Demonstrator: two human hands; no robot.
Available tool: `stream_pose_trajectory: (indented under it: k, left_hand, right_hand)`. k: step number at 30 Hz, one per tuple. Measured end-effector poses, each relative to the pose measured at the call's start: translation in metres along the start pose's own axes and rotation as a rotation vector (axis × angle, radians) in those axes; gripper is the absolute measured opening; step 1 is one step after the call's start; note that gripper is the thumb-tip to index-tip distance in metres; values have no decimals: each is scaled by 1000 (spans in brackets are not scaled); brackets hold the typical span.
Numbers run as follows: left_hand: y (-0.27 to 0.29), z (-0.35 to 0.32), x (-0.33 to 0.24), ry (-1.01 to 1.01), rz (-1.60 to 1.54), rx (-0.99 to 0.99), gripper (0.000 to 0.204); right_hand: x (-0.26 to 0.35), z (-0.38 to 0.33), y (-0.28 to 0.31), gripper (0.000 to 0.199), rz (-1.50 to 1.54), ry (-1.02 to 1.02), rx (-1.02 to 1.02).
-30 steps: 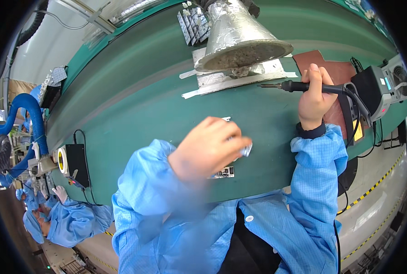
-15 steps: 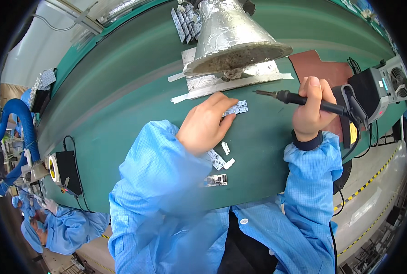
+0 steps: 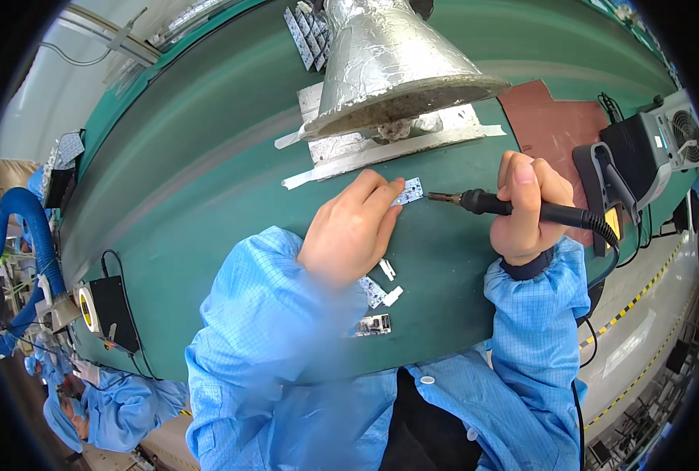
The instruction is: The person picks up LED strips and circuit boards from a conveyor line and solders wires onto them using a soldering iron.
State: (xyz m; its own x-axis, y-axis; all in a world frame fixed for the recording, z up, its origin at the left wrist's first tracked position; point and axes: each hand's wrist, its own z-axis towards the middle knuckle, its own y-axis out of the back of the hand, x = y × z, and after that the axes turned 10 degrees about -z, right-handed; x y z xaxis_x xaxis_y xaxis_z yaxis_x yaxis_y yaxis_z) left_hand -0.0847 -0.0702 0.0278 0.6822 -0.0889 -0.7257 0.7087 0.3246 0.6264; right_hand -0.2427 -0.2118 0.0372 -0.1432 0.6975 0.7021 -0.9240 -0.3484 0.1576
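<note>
- I see the pale circuit board (image 3: 412, 189) over the green desk (image 3: 451, 263), on the near side of the foil-covered hood (image 3: 396, 59)
- Board sits off my left hand (image 3: 348, 228) to its right, between it and my right hand (image 3: 530, 206)
- Long axis of board runs left to right, right end angled away from me
- Left hand clearly nearer: its grip is closed on the board's left end, thumb and fingertips there; can't tell if board is lifted
- Right grip is wrapped round the soldering iron (image 3: 487, 203) by its handle, fingers well apart from the board
- Iron points left, tip just beside the board's free right end; I read a slight gap, depth unclear
- Nearer me, apart from the tip: second board (image 3: 374, 291), two white connectors (image 3: 387, 270), small dark-and-white module (image 3: 375, 324)
</note>
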Motion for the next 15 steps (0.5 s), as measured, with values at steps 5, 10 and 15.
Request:
stream_pose_trajectory:
  k: [5,10,15]
  left_hand:
    - [-1,0,0,-18,-1,-19,28]
    - [-1,0,0,-23,-2,-19,28]
    - [-1,0,0,-25,0,-18,28]
  right_hand:
    - [0,-1,-1,34,-16,-10,0]
    - [1,-2,-1,34,-8,-29,-15]
    - [0,-2,-2,34,-26,-38,-24]
